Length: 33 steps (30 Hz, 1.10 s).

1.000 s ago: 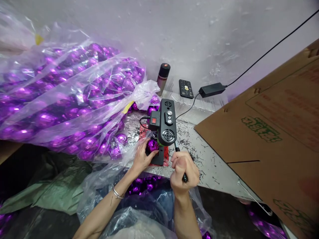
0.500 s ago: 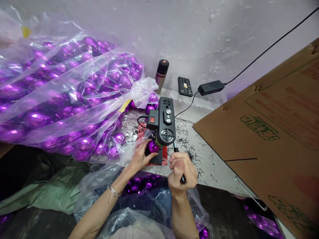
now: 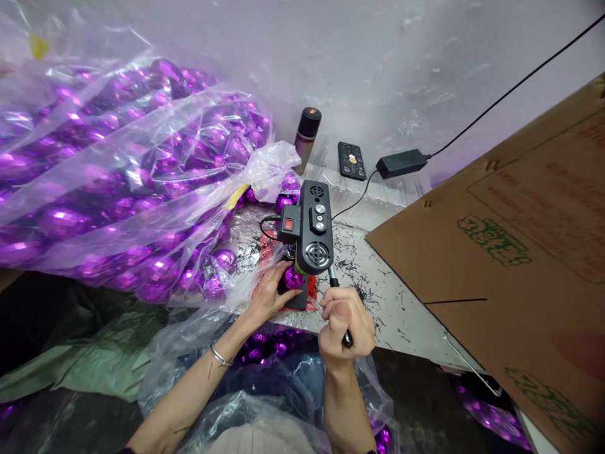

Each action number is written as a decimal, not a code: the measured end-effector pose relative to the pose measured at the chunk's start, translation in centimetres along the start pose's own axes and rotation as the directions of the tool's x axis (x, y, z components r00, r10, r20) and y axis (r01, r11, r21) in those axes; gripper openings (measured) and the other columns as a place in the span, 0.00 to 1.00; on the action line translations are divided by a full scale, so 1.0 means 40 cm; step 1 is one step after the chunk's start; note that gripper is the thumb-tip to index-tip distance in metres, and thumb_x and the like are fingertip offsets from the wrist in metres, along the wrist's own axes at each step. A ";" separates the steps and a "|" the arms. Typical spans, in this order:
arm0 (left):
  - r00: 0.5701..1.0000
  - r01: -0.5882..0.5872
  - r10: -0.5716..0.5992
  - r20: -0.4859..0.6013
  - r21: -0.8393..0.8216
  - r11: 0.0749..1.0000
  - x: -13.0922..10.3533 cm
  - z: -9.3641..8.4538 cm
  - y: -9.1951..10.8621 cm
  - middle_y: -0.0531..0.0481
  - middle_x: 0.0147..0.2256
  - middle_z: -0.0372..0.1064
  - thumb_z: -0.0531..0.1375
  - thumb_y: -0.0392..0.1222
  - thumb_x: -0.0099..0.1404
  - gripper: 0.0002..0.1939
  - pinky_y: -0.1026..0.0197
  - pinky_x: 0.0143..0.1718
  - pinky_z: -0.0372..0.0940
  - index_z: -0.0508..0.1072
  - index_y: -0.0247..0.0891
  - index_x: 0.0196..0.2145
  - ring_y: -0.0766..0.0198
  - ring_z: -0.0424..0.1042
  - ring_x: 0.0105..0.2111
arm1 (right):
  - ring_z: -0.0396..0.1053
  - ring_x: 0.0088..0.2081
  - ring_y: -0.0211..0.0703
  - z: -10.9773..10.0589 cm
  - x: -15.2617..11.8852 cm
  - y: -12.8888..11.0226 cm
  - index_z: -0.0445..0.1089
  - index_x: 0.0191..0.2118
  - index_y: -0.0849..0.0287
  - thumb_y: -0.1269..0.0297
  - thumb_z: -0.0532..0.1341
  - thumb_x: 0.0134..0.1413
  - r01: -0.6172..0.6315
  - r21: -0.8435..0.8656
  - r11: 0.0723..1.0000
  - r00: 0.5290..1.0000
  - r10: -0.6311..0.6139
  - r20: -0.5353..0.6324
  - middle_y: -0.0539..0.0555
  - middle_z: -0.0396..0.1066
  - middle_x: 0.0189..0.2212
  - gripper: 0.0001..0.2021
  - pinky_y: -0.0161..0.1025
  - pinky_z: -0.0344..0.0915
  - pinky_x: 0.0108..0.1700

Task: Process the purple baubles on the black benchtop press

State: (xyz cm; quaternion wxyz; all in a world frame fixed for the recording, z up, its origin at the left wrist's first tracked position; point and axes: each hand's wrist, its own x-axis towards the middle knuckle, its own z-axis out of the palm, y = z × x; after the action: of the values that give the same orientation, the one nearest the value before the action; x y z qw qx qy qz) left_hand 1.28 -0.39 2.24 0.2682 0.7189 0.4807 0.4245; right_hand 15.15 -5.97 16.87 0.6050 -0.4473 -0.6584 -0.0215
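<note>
My left hand [image 3: 269, 295] curls around the left side of a shiny purple mirror ball [image 3: 293, 278], thumb below and fingers above. The ball sits under the front end of a small black press machine [image 3: 316, 224], on its dark base plate [image 3: 297, 299]. My right hand [image 3: 347, 325] is closed in a fist around the black-tipped lever handle [image 3: 333, 277] at the machine's right side. The ball's top is hidden under the machine head.
A big clear bag [image 3: 137, 183] of purple balls fills the left. A spray can [image 3: 307, 135], a phone [image 3: 351, 161] and a power adapter [image 3: 401, 164] lie behind the machine. A cardboard box [image 3: 510, 271] stands at right. Black bits litter the table [image 3: 392, 309].
My left hand and the purple ball have shifted slightly to the right under the machine head. My right hand stays on the lever.
</note>
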 end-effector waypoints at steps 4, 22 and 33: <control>0.999 0.020 -0.019 -0.032 0.010 1.000 -0.013 0.008 -0.012 0.37 0.60 0.77 0.72 0.53 0.67 0.33 0.42 0.63 0.72 0.71 0.41 0.65 0.44 0.77 0.61 | 0.68 0.27 0.37 0.004 -0.005 0.003 0.64 0.29 0.55 0.76 0.55 0.70 0.008 0.006 1.000 1.000 -0.008 -0.016 0.48 0.66 0.23 0.15 0.37 0.61 0.30; 0.998 -0.042 0.044 -0.052 0.029 0.999 -0.016 0.013 -0.011 0.37 0.59 0.78 0.73 0.50 0.67 0.33 0.42 0.62 0.74 0.71 0.40 0.65 0.44 0.78 0.60 | 0.66 0.26 0.36 0.048 -0.114 0.084 0.63 0.29 0.54 0.69 0.48 0.75 0.128 -0.041 0.991 0.988 -0.131 -0.079 0.48 0.69 0.25 0.18 0.40 0.68 0.37; 0.992 -0.099 0.099 -0.071 0.012 0.995 -0.015 0.005 -0.008 0.37 0.58 0.78 0.72 0.50 0.68 0.32 0.45 0.60 0.76 0.71 0.39 0.65 0.45 0.79 0.59 | 0.66 0.27 0.37 0.042 -0.121 0.083 0.62 0.29 0.54 0.69 0.49 0.75 0.103 -0.030 0.994 0.993 -0.105 -0.061 0.48 0.68 0.25 0.18 0.41 0.68 0.38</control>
State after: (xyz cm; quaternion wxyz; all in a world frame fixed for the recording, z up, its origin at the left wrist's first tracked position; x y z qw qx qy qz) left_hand 1.19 -0.81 1.68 0.2262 0.7272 0.4557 0.4608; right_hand 15.25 -5.75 10.77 0.6173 -0.4194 -0.6613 -0.0755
